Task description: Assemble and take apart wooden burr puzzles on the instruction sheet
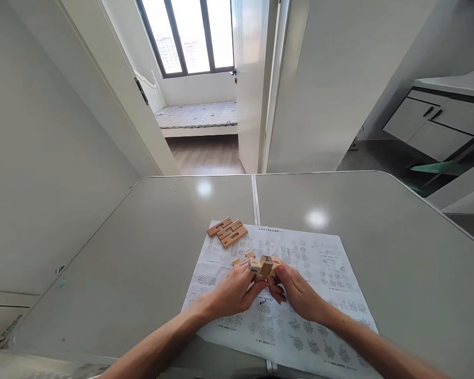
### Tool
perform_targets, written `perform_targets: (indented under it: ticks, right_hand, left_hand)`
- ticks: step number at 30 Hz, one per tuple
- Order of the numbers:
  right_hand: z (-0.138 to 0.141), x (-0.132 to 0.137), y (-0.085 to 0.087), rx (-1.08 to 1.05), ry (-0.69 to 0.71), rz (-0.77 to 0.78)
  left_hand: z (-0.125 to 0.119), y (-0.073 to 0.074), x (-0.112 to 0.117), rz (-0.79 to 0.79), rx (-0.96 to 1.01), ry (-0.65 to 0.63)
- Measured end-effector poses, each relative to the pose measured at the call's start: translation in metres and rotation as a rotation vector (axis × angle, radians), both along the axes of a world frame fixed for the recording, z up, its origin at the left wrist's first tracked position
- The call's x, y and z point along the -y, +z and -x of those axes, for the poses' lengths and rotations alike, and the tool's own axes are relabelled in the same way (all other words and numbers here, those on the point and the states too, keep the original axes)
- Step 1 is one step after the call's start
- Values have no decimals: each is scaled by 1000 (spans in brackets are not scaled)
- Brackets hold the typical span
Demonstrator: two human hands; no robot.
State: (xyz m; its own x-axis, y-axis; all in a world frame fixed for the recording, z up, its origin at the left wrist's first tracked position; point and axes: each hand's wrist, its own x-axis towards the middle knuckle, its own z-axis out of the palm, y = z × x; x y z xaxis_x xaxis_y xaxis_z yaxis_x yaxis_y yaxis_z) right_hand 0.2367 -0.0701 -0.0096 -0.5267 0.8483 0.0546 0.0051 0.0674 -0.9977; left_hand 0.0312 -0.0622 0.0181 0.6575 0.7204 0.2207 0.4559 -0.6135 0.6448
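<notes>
Between my two hands is a cluster of interlocked wooden puzzle pieces (266,265), held just above a printed sheet. Dark numerals mark some of the block ends. My left hand (237,287) is closed around the left side of the cluster, while my right hand (296,288) pinches its right side. Wooden block ends (249,254) stick out beyond my left fingers. Farther up and to the left, several flat wooden pieces with slots (228,231) lie side by side, numbered and partly on the sheet. My fingers hide much of the cluster.
The large paper sheet (319,337) carries small line diagrams and lies on a grey table (150,252) with a seam down its middle. Beyond the table's far edge, a door (255,79) stands open to a room with a bed (199,115). White cabinets (438,126) are at right.
</notes>
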Motion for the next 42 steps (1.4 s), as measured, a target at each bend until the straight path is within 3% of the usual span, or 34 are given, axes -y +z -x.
perform_targets:
  ticks: [5,9,15,19,21,24,26,30,35,38,42]
  right_hand:
    - [3,2,-5,-28,-9,57]
    - [1,2,3,-76,10,43]
    - [-6,3,12,47,-23,-245]
    - [-7,2,5,208,-32,-528]
    - [-7,2,3,240,-9,-574]
    - [-9,1,7,235,36,-491]
    - [-12,-1,11,189,114,-335]
    - [-16,-8,21,-17,431,60]
    - [-19,-14,22,-98,717,368]
    - [-18,-13,20,-52,747,407]
    - [-13,-7,21,-62,641,256]
  left_hand:
    - [1,2,0,26,-49,-30]
    - [1,-5,-1,-2,0,14]
    - [6,-11,-1,187,145,103]
    - [9,-9,-2,292,211,30]
    - [9,-8,-2,318,250,15]
    - [9,-5,-4,269,239,64]
    - [10,-2,-5,192,201,74]
    - [12,4,-7,90,164,11]
    - [12,0,-6,1,48,-102]
    - [11,-6,-4,-121,21,-133]
    - [11,-10,-6,-204,57,-91]
